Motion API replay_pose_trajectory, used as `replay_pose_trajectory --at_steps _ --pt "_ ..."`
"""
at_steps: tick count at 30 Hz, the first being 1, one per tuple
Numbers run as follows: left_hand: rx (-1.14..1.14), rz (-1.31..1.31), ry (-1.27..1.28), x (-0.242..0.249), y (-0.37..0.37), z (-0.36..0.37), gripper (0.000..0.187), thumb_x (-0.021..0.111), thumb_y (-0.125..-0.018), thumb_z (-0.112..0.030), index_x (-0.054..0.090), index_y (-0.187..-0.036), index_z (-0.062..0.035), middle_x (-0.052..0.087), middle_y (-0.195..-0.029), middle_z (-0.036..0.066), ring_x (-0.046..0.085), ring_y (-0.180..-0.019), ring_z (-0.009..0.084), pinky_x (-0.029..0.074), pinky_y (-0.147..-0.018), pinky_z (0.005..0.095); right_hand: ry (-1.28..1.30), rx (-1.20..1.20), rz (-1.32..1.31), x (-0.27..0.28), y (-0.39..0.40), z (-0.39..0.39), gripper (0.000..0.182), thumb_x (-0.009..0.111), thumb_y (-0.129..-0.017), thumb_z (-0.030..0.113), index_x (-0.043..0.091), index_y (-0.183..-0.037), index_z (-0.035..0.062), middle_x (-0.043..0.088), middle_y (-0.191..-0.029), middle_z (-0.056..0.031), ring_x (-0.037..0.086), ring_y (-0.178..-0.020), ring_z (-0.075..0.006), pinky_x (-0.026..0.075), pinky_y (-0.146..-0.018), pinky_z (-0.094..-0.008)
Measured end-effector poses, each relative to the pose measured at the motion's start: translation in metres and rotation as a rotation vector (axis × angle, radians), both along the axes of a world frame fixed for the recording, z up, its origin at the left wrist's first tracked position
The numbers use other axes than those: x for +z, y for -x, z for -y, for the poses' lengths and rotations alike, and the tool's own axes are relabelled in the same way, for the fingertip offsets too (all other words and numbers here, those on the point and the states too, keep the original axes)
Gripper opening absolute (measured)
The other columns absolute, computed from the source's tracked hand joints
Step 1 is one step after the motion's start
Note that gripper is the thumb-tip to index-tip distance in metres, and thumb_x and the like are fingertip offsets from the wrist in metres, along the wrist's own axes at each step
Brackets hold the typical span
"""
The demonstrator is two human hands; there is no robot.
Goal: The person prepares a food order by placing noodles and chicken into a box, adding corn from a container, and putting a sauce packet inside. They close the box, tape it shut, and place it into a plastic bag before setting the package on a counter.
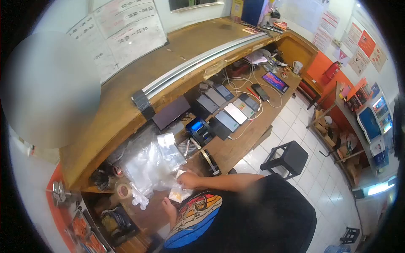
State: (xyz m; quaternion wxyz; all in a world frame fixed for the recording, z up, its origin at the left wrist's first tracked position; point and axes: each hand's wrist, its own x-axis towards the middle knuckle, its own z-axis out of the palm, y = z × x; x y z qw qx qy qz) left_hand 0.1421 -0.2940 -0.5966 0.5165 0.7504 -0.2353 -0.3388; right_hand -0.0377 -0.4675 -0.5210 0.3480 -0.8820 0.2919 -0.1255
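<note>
My right hand (188,180) is closed, its fingers curled on the upper part of a small clear plastic packet (179,194) with something whitish and yellow inside. Lower down, my left hand (169,208) is partly hidden by my shirt; its visible fingers look stretched out, just left of the packet. Beyond both hands spreads a heap of clear plastic bags (143,166). A silvery plastic sleeve (170,148) lies at the heap's far side. To the left is a roll of tape (123,191).
Several phones, one with a lit screen (235,113), lie along the desk (236,149) among white cables. A small black printer-like device (200,130) and a black tape dispenser (209,162) are nearer. A black stool (289,157) stands on the tiled floor. The raised counter (185,52) borders the desk.
</note>
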Motion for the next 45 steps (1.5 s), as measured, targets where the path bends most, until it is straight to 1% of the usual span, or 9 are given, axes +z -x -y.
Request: replay_pose_trajectory --at_steps 2,6,12,14,23,35,36,37,45 --pt "0.085 -0.530 0.039 0.015 0.000 -0.004 0.046 0.043 -0.101 -0.048 0.049 -0.109 -0.0029 0.055 -0.089 0.010 0.059 -0.070 0.0226 0.051 -0.059 0.0378 -0.050 -0.046 0.047 0.029 0.007 0.003 0.025 0.076 -0.066 0.027 0.066 -0.083 0.0114 0.066 -0.079 -0.0096 0.064 -0.081 -0.0306 0.042 -0.074 -0.0460" --pt "0.148 -0.521 0.056 0.011 -0.007 -0.006 0.043 0.041 -0.101 -0.048 0.048 -0.111 -0.0067 0.058 -0.082 0.008 0.058 -0.060 0.0186 0.049 -0.049 0.0297 0.107 -0.168 0.316 0.104 0.022 0.030 0.027 0.076 -0.072 0.021 0.064 -0.091 0.0085 0.062 -0.084 -0.0064 0.062 -0.076 -0.0221 0.045 -0.075 -0.0420" --pt "0.145 -0.541 0.035 0.023 0.000 0.001 0.038 0.042 -0.101 -0.045 0.052 -0.105 -0.0076 0.060 -0.083 0.008 0.057 -0.058 0.0155 0.049 -0.050 0.0278 -0.271 -0.347 0.963 0.251 0.055 0.088 0.023 0.069 -0.076 0.001 0.062 -0.098 0.0040 0.056 -0.085 -0.0014 0.054 -0.081 -0.0111 0.046 -0.072 -0.0278" --pt "0.092 -0.520 0.034 0.025 0.002 0.005 0.037 0.043 -0.101 -0.043 0.052 -0.103 -0.0079 0.060 -0.082 0.008 0.057 -0.058 0.0145 0.048 -0.049 0.0275 -0.128 -0.391 1.100 0.293 0.063 0.101 0.021 0.063 -0.079 -0.004 0.062 -0.100 0.0011 0.058 -0.092 -0.0010 0.055 -0.085 -0.0084 0.047 -0.076 -0.0238" --pt "0.069 -0.546 0.114 0.015 0.012 0.005 0.021 0.049 -0.100 -0.027 0.054 -0.097 -0.0072 0.061 -0.078 0.006 0.054 -0.052 0.0124 0.046 -0.045 0.0260 0.046 -0.727 1.184 0.415 0.108 0.213 0.018 0.071 -0.080 0.002 0.063 -0.095 -0.0035 0.064 -0.085 -0.0042 0.056 -0.073 -0.0098 0.047 -0.066 -0.0256" --pt "0.105 -0.401 0.276 0.028 -0.006 -0.022 0.024 0.048 -0.098 -0.022 0.058 -0.084 -0.0050 0.060 -0.072 0.009 0.057 -0.060 0.0182 0.047 -0.051 0.0324 0.512 -1.393 0.608 0.421 0.114 0.470 0.025 0.071 -0.072 0.014 0.070 -0.095 0.0055 0.070 -0.099 -0.0183 0.067 -0.097 -0.0352 0.051 -0.086 -0.0425" --pt "0.098 -0.453 0.200 -0.041 -0.031 -0.030 0.021 0.051 -0.098 -0.027 0.054 -0.113 -0.0128 0.049 -0.110 0.017 0.054 -0.090 0.0269 0.045 -0.074 0.0400 0.497 -1.428 0.610 0.414 0.117 0.484 0.025 0.069 -0.072 0.013 0.070 -0.096 0.0059 0.070 -0.100 -0.0186 0.067 -0.098 -0.0355 0.051 -0.086 -0.0425" --pt "0.089 -0.505 0.123 -0.096 -0.052 -0.036 0.045 0.053 -0.099 -0.033 0.049 -0.142 -0.0205 0.039 -0.148 0.025 0.052 -0.119 0.0355 0.043 -0.096 0.0475 0.531 -1.434 0.623 0.405 0.120 0.496 0.024 0.069 -0.072 0.012 0.070 -0.095 0.0060 0.070 -0.099 -0.0185 0.066 -0.096 -0.0361 0.051 -0.085 -0.0434" --pt "0.227 -0.377 0.065 -0.026 -0.042 0.003 0.018 0.054 -0.097 -0.027 0.055 -0.108 -0.0125 0.049 -0.104 0.014 0.052 -0.085 0.0239 0.043 -0.071 0.0378 0.517 -1.327 0.624 0.345 0.144 0.526 0.026 0.060 -0.077 0.008 0.063 -0.102 0.0019 0.064 -0.104 -0.0189 0.060 -0.102 -0.0364 0.047 -0.088 -0.0422"
